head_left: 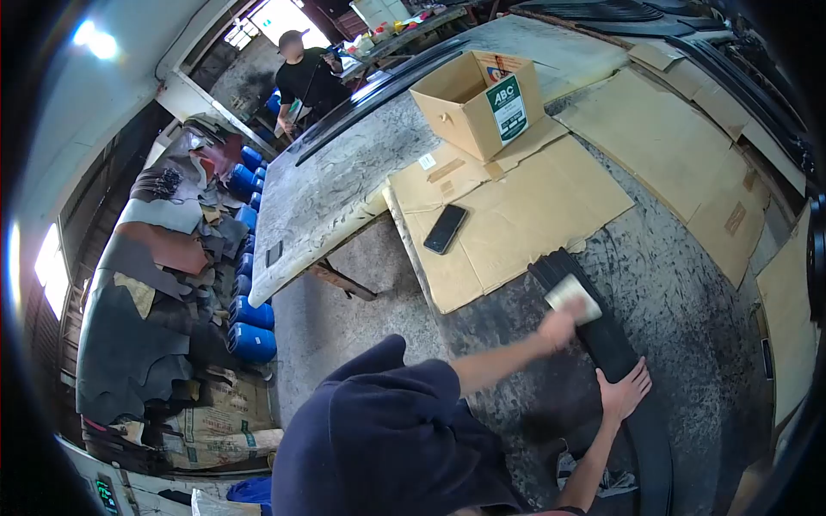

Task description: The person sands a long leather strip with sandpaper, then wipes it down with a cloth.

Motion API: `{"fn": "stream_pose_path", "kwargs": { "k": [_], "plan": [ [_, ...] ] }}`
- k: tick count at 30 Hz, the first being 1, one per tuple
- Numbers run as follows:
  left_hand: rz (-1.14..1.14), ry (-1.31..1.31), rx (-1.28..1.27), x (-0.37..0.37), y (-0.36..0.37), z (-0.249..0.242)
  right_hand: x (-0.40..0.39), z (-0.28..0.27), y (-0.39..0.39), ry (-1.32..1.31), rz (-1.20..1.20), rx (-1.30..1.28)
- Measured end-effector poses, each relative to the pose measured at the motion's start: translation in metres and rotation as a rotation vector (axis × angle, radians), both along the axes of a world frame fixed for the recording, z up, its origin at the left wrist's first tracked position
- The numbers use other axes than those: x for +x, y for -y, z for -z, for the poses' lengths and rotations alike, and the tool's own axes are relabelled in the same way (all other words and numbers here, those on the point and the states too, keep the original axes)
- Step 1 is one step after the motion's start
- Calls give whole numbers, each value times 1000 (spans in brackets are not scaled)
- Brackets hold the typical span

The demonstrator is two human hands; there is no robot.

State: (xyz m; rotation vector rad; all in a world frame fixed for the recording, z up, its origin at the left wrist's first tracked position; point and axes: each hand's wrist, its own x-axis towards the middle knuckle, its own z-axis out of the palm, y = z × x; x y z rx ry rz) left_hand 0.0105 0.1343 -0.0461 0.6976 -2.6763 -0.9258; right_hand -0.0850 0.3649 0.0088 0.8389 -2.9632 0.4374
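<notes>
My left hand (560, 329) is wrapped around a whitish pad (574, 299), blurred by motion, and presses it on the upper end of a stack of long black strips (609, 344). Lower down, my right hand (623, 392) grips the same stack across its width, thumb on one side and fingers on the other. The strips lie flat on the dark, scuffed table (533, 404) and curve down past my right forearm. A crumpled plastic wrapper (602, 483) lies beside that forearm.
A flattened cardboard sheet (533, 206) bears a phone (446, 229) and an open carton (469, 120). More cardboard (680, 172) covers the table's right side. Blue drums (251, 341) and piled hides (129, 344) stand at left. Another person (305, 86) stands at the far end.
</notes>
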Motion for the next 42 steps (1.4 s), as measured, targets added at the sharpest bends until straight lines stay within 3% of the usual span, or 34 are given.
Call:
{"fn": "stream_pose_path", "kwargs": {
  "k": [1, 2, 5, 7, 8, 11, 12, 14, 15, 16, 22, 24, 25, 27, 28, 30, 31, 32, 33, 35, 36, 37, 38, 40, 41, 42],
  "plan": [
    [222, -13, 36, 1, -22, -7, -1, 2, 0, -1, 1, -13],
    [219, -15, 39, 3, -14, -6, -3, 3, -3, -4, -3, -18],
    [169, 71, -299, -1, 46, -23, -3, -8, 0, 22, 20, -19],
    [-450, -202, 448, -20, 68, -47, -3, -3, -1, -32, 3, -68],
    [-267, -212, -363, -28, 66, 12, -3, -3, -1, -38, -8, -89],
    [44, -128, -297, -31, -66, 16, -4, -4, -1, 9, -2, -66],
    [269, -158, -241, -21, -84, 12, -6, 0, -3, 40, -4, -99],
    [334, -32, -182, -11, -53, 0, -6, 2, -7, 42, 1, -97],
    [262, 21, -277, -7, -19, -11, -7, 5, -9, 21, -4, -89],
    [98, 43, -181, -4, 25, -21, -6, 3, -8, 30, 0, -76],
    [127, -41, -324, 5, 4, -16, -7, 7, -6, 35, 5, -74],
    [494, -86, -335, 11, -17, -10, -7, 8, -10, -6, -10, -115],
    [425, 6, -306, 12, 7, -17, -8, 7, -9, -6, -6, -114],
    [-306, -91, 829, -6, 58, -47, -6, 7, -10, -20, -14, -103],
    [-303, -83, 826, -4, 52, -32, -6, 6, -11, -13, -8, -106],
    [-132, -152, -180, -2, 20, 10, -5, 2, -7, 41, 16, -20],
    [-22, 7, -135, -6, -26, -14, -8, 3, -6, 35, 17, -22],
    [240, -20, -303, 5, -57, -1, -7, 6, -8, 17, 8, -55],
    [345, -87, -246, 10, -56, -9, -6, 7, -9, 2, -6, -89],
    [232, 19, -107, 11, -14, -28, -8, 6, -9, -4, -4, -89],
    [96, 30, -159, 12, 26, -32, -6, 7, -9, -1, 7, -87],
    [-162, -133, 479, 7, 63, -45, -6, 8, -9, 5, 14, -87],
    [-162, -123, 483, 6, 65, -30, -6, 9, -10, -9, -2, -86],
    [-172, -64, -101, 6, 67, 12, -5, 8, -6, -21, -22, -96],
    [-44, -31, -125, 5, 15, -18, -5, 6, -6, 0, -9, -78],
    [61, -36, -101, 8, -15, 3, -6, 4, -9, 19, 6, -54]
  ]
}}
